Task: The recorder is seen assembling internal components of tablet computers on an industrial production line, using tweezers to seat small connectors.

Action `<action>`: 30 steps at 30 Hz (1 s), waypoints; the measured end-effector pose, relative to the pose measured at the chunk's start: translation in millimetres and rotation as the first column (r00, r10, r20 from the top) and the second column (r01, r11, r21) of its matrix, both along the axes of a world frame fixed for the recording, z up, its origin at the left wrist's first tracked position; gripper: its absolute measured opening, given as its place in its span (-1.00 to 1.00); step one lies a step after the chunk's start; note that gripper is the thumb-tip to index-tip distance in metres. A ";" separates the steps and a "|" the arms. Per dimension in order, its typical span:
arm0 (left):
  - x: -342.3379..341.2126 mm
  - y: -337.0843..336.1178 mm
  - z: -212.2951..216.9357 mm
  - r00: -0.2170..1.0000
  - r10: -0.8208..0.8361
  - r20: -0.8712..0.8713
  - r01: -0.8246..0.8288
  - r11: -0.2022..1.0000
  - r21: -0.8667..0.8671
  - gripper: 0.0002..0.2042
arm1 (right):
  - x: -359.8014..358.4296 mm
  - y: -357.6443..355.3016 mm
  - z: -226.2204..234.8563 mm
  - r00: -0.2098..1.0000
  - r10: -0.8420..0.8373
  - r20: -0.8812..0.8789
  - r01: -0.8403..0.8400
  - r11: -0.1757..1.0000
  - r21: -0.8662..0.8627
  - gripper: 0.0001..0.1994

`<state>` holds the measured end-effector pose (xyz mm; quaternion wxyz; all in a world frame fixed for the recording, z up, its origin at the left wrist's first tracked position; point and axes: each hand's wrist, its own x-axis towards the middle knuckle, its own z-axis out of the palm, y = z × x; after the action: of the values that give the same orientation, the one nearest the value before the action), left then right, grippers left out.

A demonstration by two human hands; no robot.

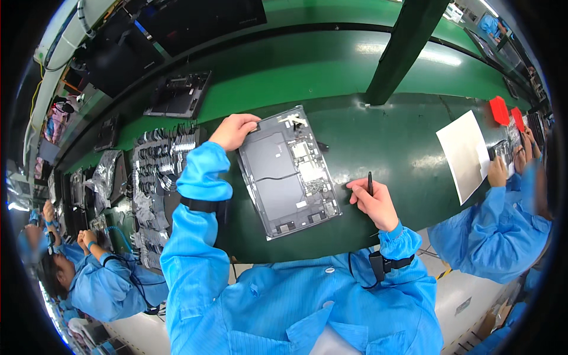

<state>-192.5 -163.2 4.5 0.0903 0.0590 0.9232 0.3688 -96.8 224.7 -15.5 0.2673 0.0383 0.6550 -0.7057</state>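
An opened tablet (266, 207) lies slightly tilted on the green bench before me, its grey battery and pale circuit board exposed. My left hand (235, 131) grips its far left corner, thumb on top and the other fingers partly hidden. To the right of the tablet, my right hand (378, 205) is closed around a slim black pen-shaped tool (370, 183). The tool points upward and is apart from the tablet. A small dark object (323, 147) sits by the tablet's right edge; its kind is unclear.
Many dark parts with cables (157, 189) are stacked at the left. Behind them lies another opened device (179, 94). A green post (405, 53) rises at the back. A white sheet (464, 157) and red bins (499, 110) are on the right. Co-workers sit on both sides.
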 end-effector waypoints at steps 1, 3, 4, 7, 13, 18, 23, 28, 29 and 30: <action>13.0 12.9 1.0 1.000 0.007 0.007 -0.007 1.000 0.004 -0.75 | 4.3 -1.5 0.8 1.000 0.007 0.007 -0.007 1.000 0.004 -0.84; 32.7 42.6 -1.0 0.808 0.059 -0.586 -0.203 0.962 -0.184 -0.81 | 13.6 -3.5 -1.5 0.998 0.013 -0.067 -0.005 0.993 0.120 -0.83; 46.4 63.1 11.2 0.861 0.142 -0.488 -0.181 0.983 -0.034 -0.87 | 16.9 -2.5 -2.8 0.998 0.012 -0.057 -0.005 0.992 0.123 -0.83; 93.1 120.2 15.4 0.936 0.036 -0.350 -0.023 0.999 0.041 -0.90 | 20.3 -0.9 -8.3 0.993 0.070 -0.100 -0.049 0.979 0.196 -0.83; 124.4 179.4 1.3 0.928 -0.052 -0.369 0.028 0.997 -0.071 -0.87 | 19.5 -2.4 -8.0 0.990 0.064 -0.124 -0.037 0.977 0.212 -0.83; 129.9 184.1 -6.0 0.907 -0.038 -0.419 -0.011 0.993 -0.115 -0.87 | 18.3 -4.1 -5.7 0.984 0.055 -0.167 -0.015 0.973 0.230 -0.83; 136.5 177.8 -3.2 0.943 0.072 -0.325 -0.053 0.996 0.067 -0.91 | 19.7 -11.7 4.2 0.961 -0.016 -0.277 0.075 0.976 0.205 -0.84; 146.3 173.0 -2.0 0.968 0.130 -0.216 -0.090 0.978 0.187 -0.92 | 18.4 -27.3 14.5 0.847 0.180 -0.500 -0.047 0.962 0.267 -0.81; 147.7 173.0 -1.7 0.965 0.139 -0.222 -0.092 0.973 0.211 -0.92 | 17.2 -29.8 15.0 0.804 0.254 -0.538 -0.071 0.939 0.336 -0.80; 149.2 173.1 -2.1 0.965 0.142 -0.221 -0.095 0.973 0.210 -0.92 | 16.1 -32.0 12.1 0.783 0.286 -0.553 -0.067 0.922 0.382 -0.77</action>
<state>-43.3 9.9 2.4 -0.0479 0.0550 0.8881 0.4538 -80.7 192.7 -3.4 0.1016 -0.2029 0.8183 -0.5281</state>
